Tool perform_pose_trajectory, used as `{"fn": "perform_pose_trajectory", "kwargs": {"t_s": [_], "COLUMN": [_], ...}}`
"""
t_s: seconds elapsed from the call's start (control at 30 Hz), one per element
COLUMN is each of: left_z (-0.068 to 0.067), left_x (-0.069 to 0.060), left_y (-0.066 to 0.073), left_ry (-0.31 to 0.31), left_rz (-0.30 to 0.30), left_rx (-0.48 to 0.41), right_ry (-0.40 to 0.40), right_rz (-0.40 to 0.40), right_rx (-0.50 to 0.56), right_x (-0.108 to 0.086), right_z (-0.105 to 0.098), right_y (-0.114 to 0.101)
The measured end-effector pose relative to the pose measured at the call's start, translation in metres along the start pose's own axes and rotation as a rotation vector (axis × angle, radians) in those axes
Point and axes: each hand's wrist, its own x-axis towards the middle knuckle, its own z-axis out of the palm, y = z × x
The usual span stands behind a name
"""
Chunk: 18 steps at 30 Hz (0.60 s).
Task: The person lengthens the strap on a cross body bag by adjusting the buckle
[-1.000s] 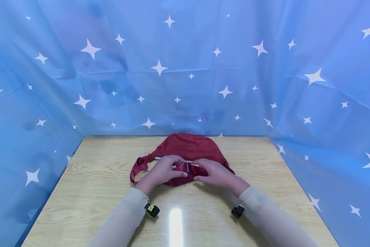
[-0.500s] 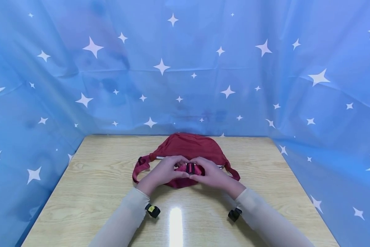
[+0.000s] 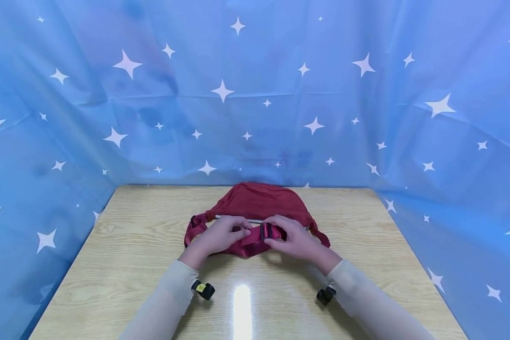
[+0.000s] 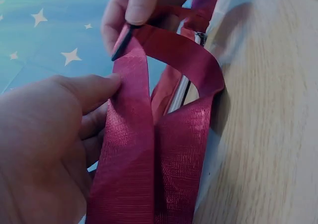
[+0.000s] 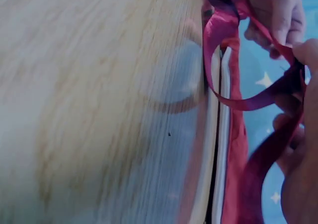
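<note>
A dark red waist bag (image 3: 263,200) lies toward the back of the table, its strap (image 3: 250,238) looped in front of it. Between thumb and fingers my right hand (image 3: 295,240) holds the black slider buckle (image 3: 265,231) on that strap. A little to the left, my left hand (image 3: 220,234) pinches the strap; the left wrist view shows its thumb on one edge of the webbing (image 4: 126,129) and the fingers behind. A loop of webbing bows out below the buckle there. In the right wrist view the right fingers partly hide the buckle.
The bag's silvery zip (image 3: 237,219) runs along its front side. Underneath is a light wood-grain table (image 3: 152,208), with a bright glare spot near the front. A blue curtain (image 3: 174,118) with white stars hangs behind and at both sides.
The two hands first came together at the buckle. Since then my left hand has slid left along the strap, opening a gap, while my right hand has stayed at the buckle.
</note>
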Motion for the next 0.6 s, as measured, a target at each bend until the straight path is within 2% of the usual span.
{"fn": "perform_pose_trajectory", "kwargs": {"t_s": [0.27, 0.6], "left_z": [-0.0019, 0.0006], "left_x": [-0.0020, 0.0035], "left_y": [0.0021, 0.0092], "left_ry": [-0.010, -0.033], "left_rz": [0.004, 0.034], "left_rx": [-0.036, -0.057], "right_ry": [-0.032, -0.052], "right_rz": [0.004, 0.004], "right_rx": [0.013, 0.016], "right_x": [-0.0014, -0.0027], "right_z": [-0.0038, -0.0063], "right_y": [-0.0024, -0.0060]}}
